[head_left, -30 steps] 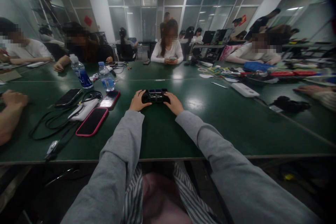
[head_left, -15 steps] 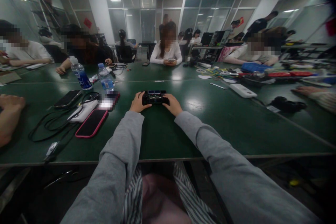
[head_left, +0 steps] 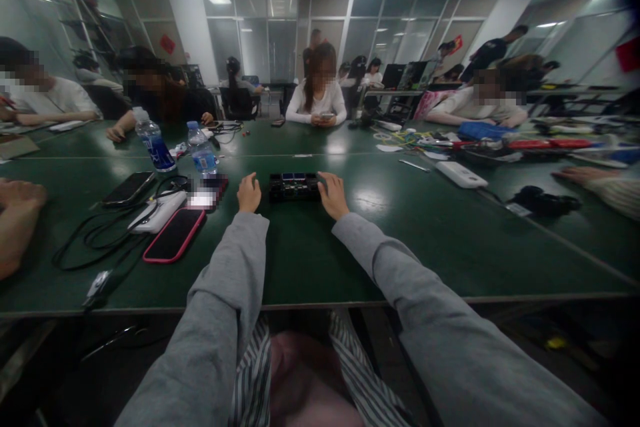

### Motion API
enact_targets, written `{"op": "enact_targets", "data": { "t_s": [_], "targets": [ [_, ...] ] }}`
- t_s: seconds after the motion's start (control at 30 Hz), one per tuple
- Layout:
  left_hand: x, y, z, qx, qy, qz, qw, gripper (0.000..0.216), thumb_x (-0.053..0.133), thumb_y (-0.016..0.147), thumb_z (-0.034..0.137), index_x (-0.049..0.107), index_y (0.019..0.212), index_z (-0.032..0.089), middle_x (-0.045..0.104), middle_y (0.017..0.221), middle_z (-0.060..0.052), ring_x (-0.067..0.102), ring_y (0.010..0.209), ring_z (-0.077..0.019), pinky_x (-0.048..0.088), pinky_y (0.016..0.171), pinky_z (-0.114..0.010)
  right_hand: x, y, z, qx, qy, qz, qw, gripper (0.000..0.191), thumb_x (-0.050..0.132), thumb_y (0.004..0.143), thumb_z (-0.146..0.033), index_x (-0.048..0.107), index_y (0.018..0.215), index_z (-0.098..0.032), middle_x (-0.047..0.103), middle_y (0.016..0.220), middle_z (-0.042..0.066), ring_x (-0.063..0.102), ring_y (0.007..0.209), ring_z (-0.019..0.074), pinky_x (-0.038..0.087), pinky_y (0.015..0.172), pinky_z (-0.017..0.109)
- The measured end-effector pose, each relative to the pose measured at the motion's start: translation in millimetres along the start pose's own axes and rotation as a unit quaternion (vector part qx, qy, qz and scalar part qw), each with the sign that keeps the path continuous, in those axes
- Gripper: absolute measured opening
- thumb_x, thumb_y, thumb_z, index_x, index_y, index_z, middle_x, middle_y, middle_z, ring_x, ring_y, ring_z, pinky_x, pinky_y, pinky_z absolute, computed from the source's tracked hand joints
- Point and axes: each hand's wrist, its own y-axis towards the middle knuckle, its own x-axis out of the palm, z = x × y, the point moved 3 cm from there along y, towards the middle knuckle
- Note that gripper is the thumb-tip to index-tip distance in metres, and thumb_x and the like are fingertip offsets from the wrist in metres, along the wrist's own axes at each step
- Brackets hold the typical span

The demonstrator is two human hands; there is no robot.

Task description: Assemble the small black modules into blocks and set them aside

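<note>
A black device with blue panels along its top and small parts in its middle lies on the green table in front of me. To its left, a little apart from it, is my left hand, open and holding nothing. My right hand is at the device's right end, fingers loosely stretched. Whether its fingertips touch the device I cannot tell.
At left lie a red-edged phone, a white power bank, a dark phone and black cables; two bottles stand behind. On the right are a white power strip and a black bundle. People sit around the table.
Both hands have loosened from the device's ends. My left hand has moved left, away from it; my right hand has opened beside it. The device now rests on the table.
</note>
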Motion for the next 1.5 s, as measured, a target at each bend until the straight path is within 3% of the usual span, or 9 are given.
{"op": "enact_targets", "data": {
  "t_s": [0.07,0.17,0.27,0.37,0.87,1.03,1.13,1.33,1.5],
  "targets": [
    [1.7,-6.6,-2.6,0.014,0.083,-0.015,0.996,0.041,0.042,0.091,0.031,0.050,0.131,0.025,0.051,0.139,-0.012,0.041,0.134,-0.0282,0.033,0.110,-0.057,-0.3,1.1,6.0,0.019,-0.008,0.026,0.999,0.046,0.026,0.097,-0.034,0.045,0.136,-0.019,0.049,0.135,0.012,0.041,0.128,0.0247,0.037,0.105,0.048],
    [11.8,-15.2,-4.1,0.044,0.153,-0.102,0.982,0.042,0.046,0.088,0.028,0.052,0.130,0.025,0.049,0.141,-0.014,0.038,0.137,-0.0322,0.023,0.110,-0.066,5.2,0.3,16.0,0.035,-0.011,0.035,0.999,0.045,0.028,0.095,-0.028,0.046,0.135,-0.019,0.048,0.135,0.013,0.042,0.126,0.0257,0.040,0.103,0.050],
    [18.4,-17.4,-5.7,0.048,0.178,-0.155,0.970,0.040,0.042,0.089,0.028,0.055,0.127,0.024,0.048,0.143,-0.015,0.037,0.137,-0.0335,0.021,0.109,-0.068,18.2,-3.3,24.5,0.054,-0.042,-0.056,0.996,0.040,0.033,0.089,-0.018,0.055,0.122,-0.016,0.056,0.122,0.016,0.050,0.116,0.0283,0.046,0.096,0.050],
    [19.2,-15.2,-7.6,0.040,0.181,-0.169,0.968,0.043,0.043,0.088,0.027,0.055,0.129,0.024,0.044,0.146,-0.015,0.034,0.139,-0.0341,0.019,0.111,-0.067,27.3,-7.9,28.4,0.061,-0.099,-0.141,0.983,0.035,0.037,0.084,-0.011,0.059,0.110,-0.015,0.060,0.113,0.018,0.053,0.108,0.0307,0.049,0.090,0.049],
    [18.1,-14.9,-5.9,0.044,0.203,-0.180,0.962,0.051,0.042,0.088,0.027,0.047,0.138,0.027,0.043,0.147,-0.013,0.032,0.139,-0.0353,0.021,0.109,-0.069,22.8,-8.8,21.0,0.061,-0.136,-0.179,0.973,0.040,0.037,0.085,-0.010,0.056,0.119,-0.014,0.055,0.123,0.018,0.048,0.112,0.0322,0.047,0.092,0.049],
    [15.0,-19.3,1.7,0.031,0.284,-0.205,0.936,0.052,0.031,0.093,0.029,0.038,0.144,0.025,0.036,0.153,-0.009,0.029,0.142,-0.0283,0.023,0.114,-0.058,21.5,-9.6,19.3,0.078,-0.122,-0.145,0.979,0.057,0.037,0.084,-0.007,0.039,0.140,-0.008,0.051,0.128,0.020,0.045,0.116,0.0325,0.044,0.095,0.049],
    [14.0,-20.0,4.1,0.027,0.296,-0.209,0.932,0.052,0.030,0.094,0.030,0.038,0.145,0.025,0.034,0.154,-0.008,0.027,0.143,-0.0277,0.023,0.115,-0.056,16.8,-6.9,18.1,0.073,-0.089,-0.093,0.989,0.066,0.035,0.081,-0.003,0.033,0.146,-0.011,0.049,0.128,0.018,0.045,0.117,0.0298,0.043,0.096,0.047],
    [14.0,-19.6,3.8,0.031,0.299,-0.215,0.929,0.051,0.028,0.094,0.030,0.041,0.143,0.024,0.034,0.154,-0.009,0.027,0.143,-0.0282,0.023,0.115,-0.057,10.4,-1.5,4.4,-0.004,0.012,-0.036,0.999,0.044,0.031,0.091,-0.015,0.058,0.126,-0.018,0.052,0.121,0.013,0.049,0.115,0.0232,0.043,0.102,0.041],
    [14.1,-19.2,3.5,0.027,0.296,-0.214,0.930,0.051,0.026,0.094,0.031,0.041,0.143,0.024,0.034,0.154,-0.009,0.027,0.142,-0.0288,0.023,0.114,-0.057,9.5,-3.9,-4.9,-0.017,0.041,-0.042,0.998,0.041,0.040,0.096,-0.043,0.058,0.125,-0.022,0.052,0.122,0.011,0.050,0.118,0.0237,0.043,0.104,0.043]
  ]
}}
